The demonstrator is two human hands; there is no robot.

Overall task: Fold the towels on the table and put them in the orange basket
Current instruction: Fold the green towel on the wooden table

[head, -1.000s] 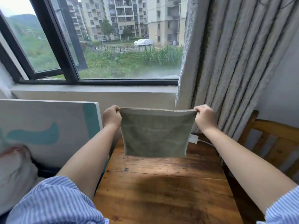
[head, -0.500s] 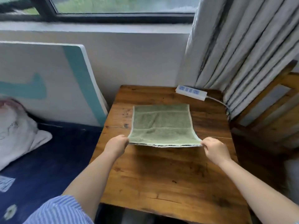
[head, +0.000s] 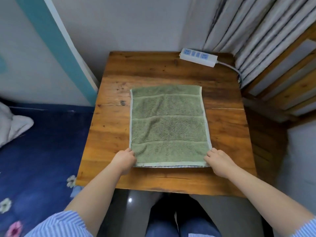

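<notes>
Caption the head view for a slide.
Both hands, left hand and right hand, hold the green towel's near corners on the wooden table.

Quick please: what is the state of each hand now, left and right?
Left hand: pinches the green towel at its near left corner.
Right hand: pinches its near right corner.

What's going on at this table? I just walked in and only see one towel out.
A person is folding a green terry towel on a small wooden table. It lies flat, apparently doubled over already. The left hand and the right hand each pinch one of its near corners. A white power strip with blue sockets lies at the table's far edge. No orange basket is in view, so the towel has not been put away yet.
</notes>
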